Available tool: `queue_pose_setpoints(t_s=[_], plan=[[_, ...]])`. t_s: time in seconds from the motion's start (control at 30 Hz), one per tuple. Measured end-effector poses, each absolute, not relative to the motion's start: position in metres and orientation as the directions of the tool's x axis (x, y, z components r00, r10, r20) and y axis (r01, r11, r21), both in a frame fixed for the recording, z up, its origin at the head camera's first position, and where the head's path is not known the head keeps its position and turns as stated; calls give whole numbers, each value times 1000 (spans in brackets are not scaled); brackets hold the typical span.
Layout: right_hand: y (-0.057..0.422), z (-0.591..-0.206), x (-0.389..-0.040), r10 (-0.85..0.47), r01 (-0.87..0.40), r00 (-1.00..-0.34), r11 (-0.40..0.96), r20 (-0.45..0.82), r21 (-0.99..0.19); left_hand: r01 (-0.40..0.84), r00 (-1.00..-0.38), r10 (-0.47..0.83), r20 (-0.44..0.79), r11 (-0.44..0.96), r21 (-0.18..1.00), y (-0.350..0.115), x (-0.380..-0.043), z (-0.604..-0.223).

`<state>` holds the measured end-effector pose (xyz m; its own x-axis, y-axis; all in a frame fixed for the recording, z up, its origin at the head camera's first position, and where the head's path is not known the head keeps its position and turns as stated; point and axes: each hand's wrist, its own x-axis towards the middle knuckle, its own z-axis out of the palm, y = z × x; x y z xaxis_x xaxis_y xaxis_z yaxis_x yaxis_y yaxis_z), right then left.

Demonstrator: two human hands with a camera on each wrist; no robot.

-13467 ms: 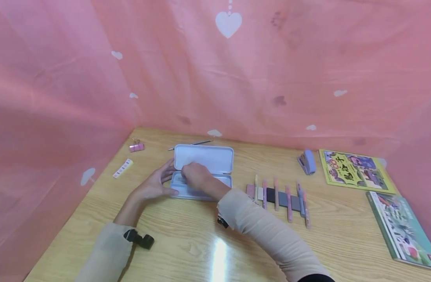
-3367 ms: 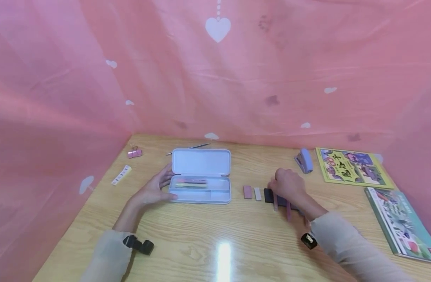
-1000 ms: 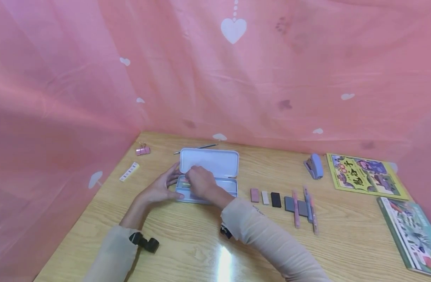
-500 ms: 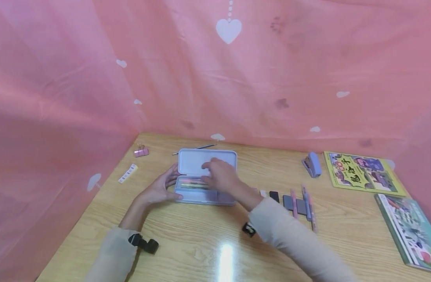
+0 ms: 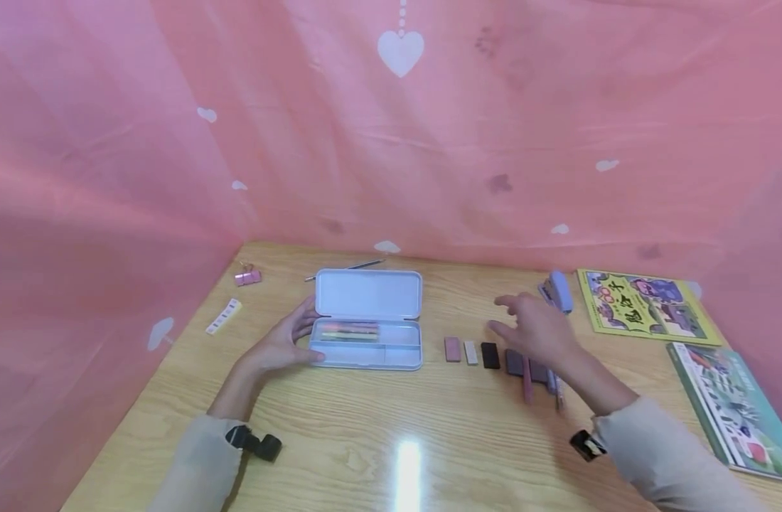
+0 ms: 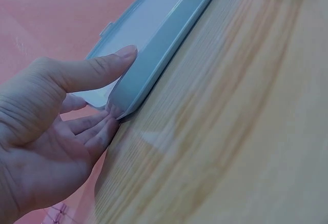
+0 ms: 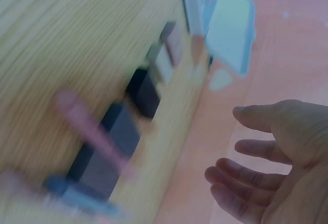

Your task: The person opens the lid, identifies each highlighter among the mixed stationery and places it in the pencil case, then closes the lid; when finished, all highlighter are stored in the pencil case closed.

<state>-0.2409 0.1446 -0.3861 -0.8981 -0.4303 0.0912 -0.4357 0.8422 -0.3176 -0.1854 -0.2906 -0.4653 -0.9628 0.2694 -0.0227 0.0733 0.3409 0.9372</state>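
The open pale blue pencil case (image 5: pixel 365 359) lies on the table with several highlighter pens (image 5: pixel 350 332) in its back compartment. My left hand (image 5: pixel 277 345) holds the case's left end, thumb (image 6: pixel 105 70) on the front wall and fingers around the far side. My right hand (image 5: pixel 539 331) hovers over the pens at the right, fingers spread and holding nothing. Under it, a pink pen (image 5: pixel 527 384) lies across dark grey blocks (image 7: pixel 105 152), beside a blue pen (image 7: pixel 77 196) and another pinkish one (image 5: pixel 560 395).
Left of those pens stand a pink eraser (image 5: pixel 452 349), a white one (image 5: pixel 470 353) and a black block (image 5: pixel 490 355). A purple stapler (image 5: pixel 560 291) and two books (image 5: pixel 650 307) lie right. A pink binder clip (image 5: pixel 247 276), a patterned strip (image 5: pixel 223 316) and a pencil (image 5: pixel 365 264) lie left and behind.
Pens from the row at the right now lie in the case. In the last second my right hand left the case and swung right, empty. My left hand stays at the case.
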Motion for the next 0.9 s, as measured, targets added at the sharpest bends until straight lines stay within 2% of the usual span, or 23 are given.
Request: queue_pose_setpoints(t_s=[0.2,0.37,0.6,0.9], plan=[[172,-390,-237,-391,-397,-917,868,82,-299,85,-964,266,-12,349,933,-291,-184,-466],[182,-408,-235,-353,-337,-935,890,3,-307,70,-964,266,-23,335,940,-291,-185,-470],[188,-430,-233,-289,-253,-954,917,-78,-307,64,-964,265,-33,350,934,-288,-185,-469],[184,-429,-245,-184,-112,-968,926,-171,-361,69,-965,261,-28,355,932,-290,-185,-465]])
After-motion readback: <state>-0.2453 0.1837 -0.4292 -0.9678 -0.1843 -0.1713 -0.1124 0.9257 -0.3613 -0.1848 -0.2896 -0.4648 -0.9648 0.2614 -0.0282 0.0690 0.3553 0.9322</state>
